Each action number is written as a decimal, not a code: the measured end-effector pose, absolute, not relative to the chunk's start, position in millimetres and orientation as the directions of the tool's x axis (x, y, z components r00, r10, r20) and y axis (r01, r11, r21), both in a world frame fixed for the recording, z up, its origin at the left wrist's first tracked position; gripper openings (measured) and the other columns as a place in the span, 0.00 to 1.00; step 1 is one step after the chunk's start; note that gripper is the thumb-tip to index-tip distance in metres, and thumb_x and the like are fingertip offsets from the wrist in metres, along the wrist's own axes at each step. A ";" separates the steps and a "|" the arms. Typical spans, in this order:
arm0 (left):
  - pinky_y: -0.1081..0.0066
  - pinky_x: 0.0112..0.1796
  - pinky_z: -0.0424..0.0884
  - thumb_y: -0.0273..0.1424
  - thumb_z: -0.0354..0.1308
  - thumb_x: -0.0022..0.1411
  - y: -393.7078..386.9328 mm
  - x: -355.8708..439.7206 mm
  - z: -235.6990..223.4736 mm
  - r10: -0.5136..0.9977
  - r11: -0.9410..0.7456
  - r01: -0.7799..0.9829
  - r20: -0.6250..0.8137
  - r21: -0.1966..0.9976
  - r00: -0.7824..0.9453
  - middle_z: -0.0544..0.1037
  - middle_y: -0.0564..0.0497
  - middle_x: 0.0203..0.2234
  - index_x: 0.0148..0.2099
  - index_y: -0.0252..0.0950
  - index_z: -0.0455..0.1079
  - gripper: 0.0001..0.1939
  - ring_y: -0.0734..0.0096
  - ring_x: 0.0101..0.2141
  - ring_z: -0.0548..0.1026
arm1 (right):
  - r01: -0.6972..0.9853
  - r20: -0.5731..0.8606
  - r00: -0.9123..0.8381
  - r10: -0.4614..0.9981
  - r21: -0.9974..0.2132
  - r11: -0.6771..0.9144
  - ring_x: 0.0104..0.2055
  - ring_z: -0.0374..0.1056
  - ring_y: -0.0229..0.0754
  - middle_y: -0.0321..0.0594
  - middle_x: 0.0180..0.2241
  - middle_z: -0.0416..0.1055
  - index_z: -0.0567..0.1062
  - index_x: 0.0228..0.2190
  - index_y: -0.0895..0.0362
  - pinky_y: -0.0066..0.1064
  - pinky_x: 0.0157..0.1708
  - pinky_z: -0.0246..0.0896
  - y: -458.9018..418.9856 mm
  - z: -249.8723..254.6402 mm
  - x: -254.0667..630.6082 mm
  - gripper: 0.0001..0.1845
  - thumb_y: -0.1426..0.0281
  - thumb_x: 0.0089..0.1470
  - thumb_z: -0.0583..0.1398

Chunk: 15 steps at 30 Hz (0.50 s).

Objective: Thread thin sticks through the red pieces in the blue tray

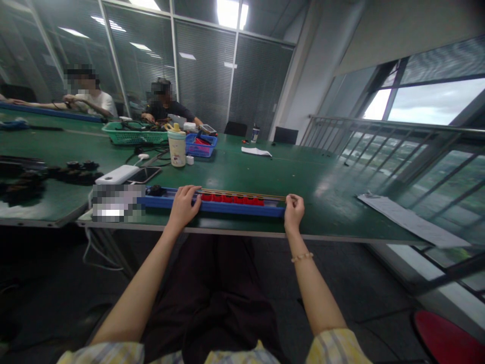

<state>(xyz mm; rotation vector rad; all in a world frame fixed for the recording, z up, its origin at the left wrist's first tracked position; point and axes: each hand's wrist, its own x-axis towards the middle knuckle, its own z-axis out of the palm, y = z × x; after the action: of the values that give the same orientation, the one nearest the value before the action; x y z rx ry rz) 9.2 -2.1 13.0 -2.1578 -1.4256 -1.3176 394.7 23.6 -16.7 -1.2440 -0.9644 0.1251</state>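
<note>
A long, narrow blue trough [242, 209] lies along the front edge of the green table. Several red blocks [231, 199] sit in a row inside it, and a small black part [156, 190] is at its left end. Thin brass-coloured strips [246, 194] run along the trough's far side. Left of the red blocks, my left hand [184, 205] is closed over the trough, fingers across the far side and thumb toward the blocks. My right hand [294, 210] is closed in a pinch at the trough's right end, where the strips meet its fingertips.
Left of the trough lie a white power bank [117, 174] and a phone [145, 175]. Beyond stand a cup [177, 149], a green basket [134, 135] and a blue basket [200, 149]. A clipboard [409, 217] lies right. Two people [168, 108] sit across the table.
</note>
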 end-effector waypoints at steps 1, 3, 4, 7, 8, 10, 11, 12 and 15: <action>0.56 0.54 0.66 0.34 0.50 0.68 -1.8 9.0 12.7 0.613 -0.494 0.828 0.781 0.264 0.117 0.75 0.44 0.47 0.54 0.38 0.70 0.16 0.55 0.50 0.69 | 0.394 0.544 0.613 0.573 -0.839 0.376 0.32 0.66 0.41 0.40 0.31 0.71 0.73 0.39 0.59 0.34 0.38 0.62 23.9 -16.9 395.0 0.19 0.57 0.53 0.59; 0.56 0.54 0.66 0.34 0.49 0.68 -1.2 8.7 12.5 0.618 -0.491 0.829 0.777 0.266 0.117 0.74 0.44 0.46 0.54 0.38 0.70 0.16 0.55 0.50 0.69 | 0.391 0.552 0.600 0.579 -0.834 0.390 0.31 0.65 0.39 0.37 0.30 0.69 0.72 0.39 0.58 0.33 0.37 0.61 24.8 -17.5 395.2 0.19 0.58 0.51 0.60; 0.56 0.54 0.66 0.34 0.49 0.67 -1.1 8.6 12.4 0.622 -0.489 0.830 0.774 0.269 0.115 0.74 0.44 0.46 0.54 0.38 0.70 0.16 0.55 0.50 0.69 | 0.388 0.555 0.594 0.582 -0.832 0.398 0.30 0.64 0.39 0.37 0.29 0.69 0.72 0.39 0.58 0.33 0.36 0.61 25.4 -17.9 395.3 0.19 0.58 0.51 0.60; 0.56 0.54 0.66 0.34 0.49 0.67 -1.1 8.5 12.5 0.626 -0.488 0.828 0.772 0.275 0.112 0.74 0.45 0.46 0.54 0.38 0.69 0.16 0.55 0.50 0.69 | 0.339 0.549 0.589 0.592 -0.834 0.436 0.29 0.64 0.38 0.35 0.28 0.68 0.71 0.40 0.58 0.32 0.35 0.61 27.7 -19.7 396.3 0.19 0.58 0.50 0.61; 0.56 0.54 0.66 0.34 0.49 0.67 -1.2 8.6 12.4 0.623 -0.491 0.827 0.774 0.274 0.114 0.74 0.44 0.46 0.54 0.38 0.69 0.16 0.55 0.50 0.69 | 0.315 0.543 0.591 0.596 -0.836 0.449 0.29 0.64 0.38 0.35 0.28 0.68 0.71 0.40 0.58 0.32 0.35 0.61 28.5 -20.4 396.9 0.20 0.58 0.50 0.61; 0.56 0.54 0.66 0.34 0.49 0.67 -1.2 8.6 12.1 0.616 -0.499 0.824 0.779 0.270 0.118 0.75 0.44 0.46 0.54 0.38 0.69 0.16 0.55 0.50 0.69 | 0.267 0.528 0.600 0.601 -0.841 0.471 0.29 0.64 0.37 0.34 0.27 0.68 0.71 0.40 0.58 0.31 0.34 0.60 30.1 -21.8 398.0 0.21 0.57 0.49 0.62; 0.55 0.54 0.66 0.34 0.49 0.67 -1.2 8.6 11.8 0.615 -0.500 0.823 0.779 0.269 0.119 0.75 0.44 0.46 0.54 0.38 0.69 0.16 0.55 0.50 0.69 | 0.244 0.518 0.607 0.602 -0.843 0.479 0.29 0.64 0.37 0.33 0.27 0.68 0.70 0.40 0.58 0.31 0.34 0.60 30.9 -22.4 398.6 0.21 0.57 0.49 0.63; 0.55 0.54 0.66 0.33 0.50 0.67 -1.1 8.6 11.6 0.616 -0.501 0.822 0.779 0.270 0.119 0.75 0.44 0.46 0.54 0.38 0.69 0.16 0.55 0.49 0.69 | 0.221 0.508 0.615 0.604 -0.846 0.486 0.29 0.64 0.37 0.33 0.27 0.68 0.70 0.40 0.58 0.31 0.34 0.60 31.5 -23.0 399.2 0.22 0.56 0.48 0.63; 0.54 0.54 0.66 0.33 0.50 0.67 -1.0 8.5 11.4 0.621 -0.497 0.822 0.776 0.278 0.113 0.74 0.44 0.46 0.54 0.39 0.69 0.16 0.54 0.49 0.69 | 0.161 0.476 0.632 0.612 -0.853 0.497 0.28 0.65 0.36 0.31 0.25 0.68 0.70 0.39 0.57 0.29 0.32 0.60 32.9 -24.2 400.6 0.23 0.55 0.47 0.65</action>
<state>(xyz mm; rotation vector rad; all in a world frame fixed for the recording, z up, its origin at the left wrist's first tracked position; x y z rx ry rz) 8.5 -1.0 11.4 -2.1666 -1.4354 -1.3277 400.6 32.9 -24.2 -1.0415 -0.8759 0.3201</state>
